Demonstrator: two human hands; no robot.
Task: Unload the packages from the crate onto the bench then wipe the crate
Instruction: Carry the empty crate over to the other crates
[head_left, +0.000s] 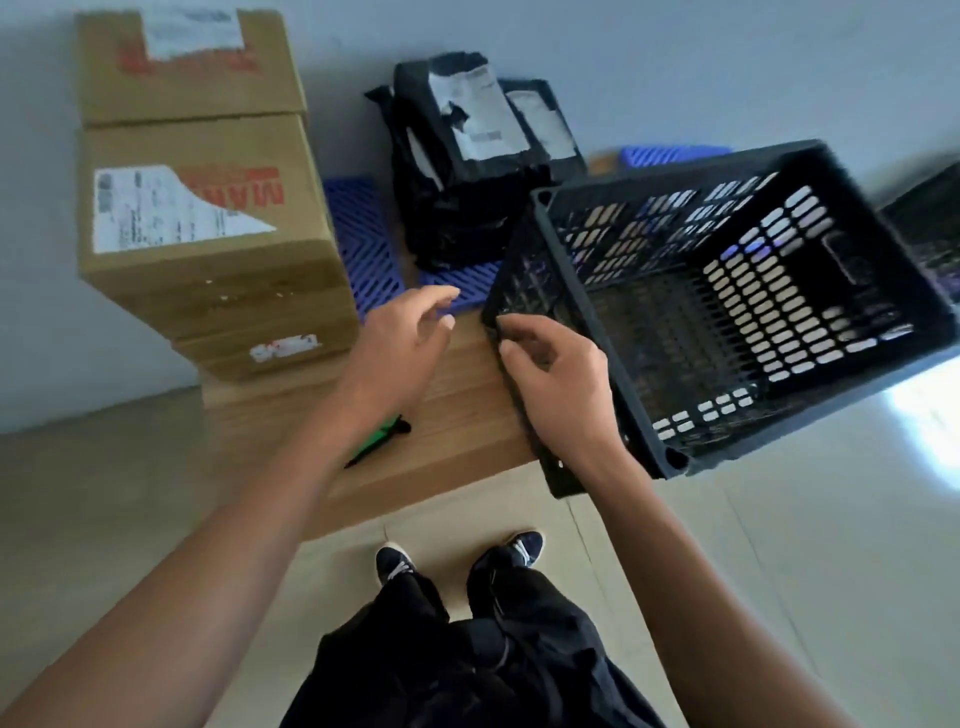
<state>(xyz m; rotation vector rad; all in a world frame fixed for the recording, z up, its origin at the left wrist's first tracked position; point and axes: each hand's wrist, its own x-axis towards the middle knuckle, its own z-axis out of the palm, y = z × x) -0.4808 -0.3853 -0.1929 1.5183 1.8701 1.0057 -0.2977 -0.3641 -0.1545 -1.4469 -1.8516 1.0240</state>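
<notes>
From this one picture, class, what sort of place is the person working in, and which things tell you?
Probably a parcel sorting or storage room. Labelled cardboard boxes are stacked against the wall, black mailer packages are piled on the wooden bench, and the right hand grips an empty black crate.

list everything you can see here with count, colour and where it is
crate: 1, black, tilted, right of the bench, no packages inside
packages: a pile, count unclear, black with white labels, far end of the bench
cardboard boxes: at least 2 stacked, brown, left end of the bench
slatted panels: at least 2, blue, under and beside the packages
bench: 1, light wood, centre
green and black tool: 1, on the bench, partly under the left forearm
shoes: 2, dark with white, on the floor
left hand: fingers relaxed, above the bench, holds nothing
right hand: grips the crate's near rim
</notes>
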